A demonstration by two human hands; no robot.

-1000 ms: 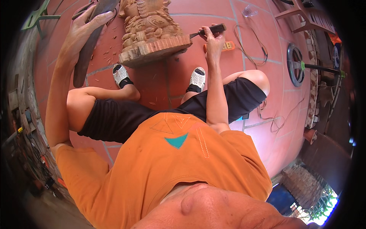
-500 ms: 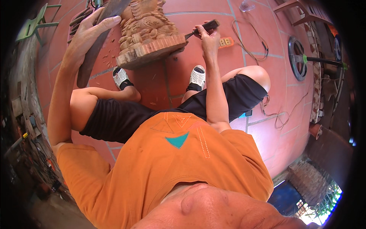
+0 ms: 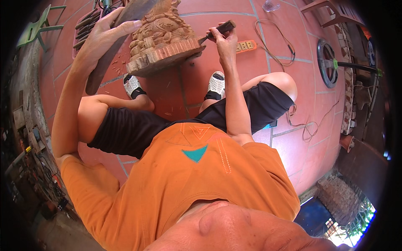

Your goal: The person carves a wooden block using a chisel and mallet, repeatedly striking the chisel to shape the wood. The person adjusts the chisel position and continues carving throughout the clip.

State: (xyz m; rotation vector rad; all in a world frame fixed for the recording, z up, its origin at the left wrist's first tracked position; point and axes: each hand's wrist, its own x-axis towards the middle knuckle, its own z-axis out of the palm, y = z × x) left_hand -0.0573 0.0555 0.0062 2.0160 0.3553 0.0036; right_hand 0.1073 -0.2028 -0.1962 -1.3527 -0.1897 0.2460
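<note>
A carved wooden figure (image 3: 163, 33) with a thick, rough base (image 3: 163, 60) stands on the floor in front of me. Its top runs out of the picture. My left hand (image 3: 102, 37) is closed around a long, flat, dark wooden club (image 3: 100, 71), held to the left of the carving. To the right of the carving, my right hand (image 3: 226, 44) grips the dark handle of a chisel (image 3: 226, 27). The chisel's blade points left, its tip at the right edge of the base; whether it touches cannot be made out.
Behind my left hand is a pink tray (image 3: 76, 42) of dark-handled tools. An orange power strip (image 3: 246, 46) and a cable (image 3: 274, 27) lie to the right. Wood chips (image 3: 119, 67) are scattered by my left shoe (image 3: 133, 85). A green chair (image 3: 39, 27) stands far left.
My right hand and the chisel have shifted slightly left, toward the base. My left hand with the club has moved a little to the right, uncovering more of the tray.
</note>
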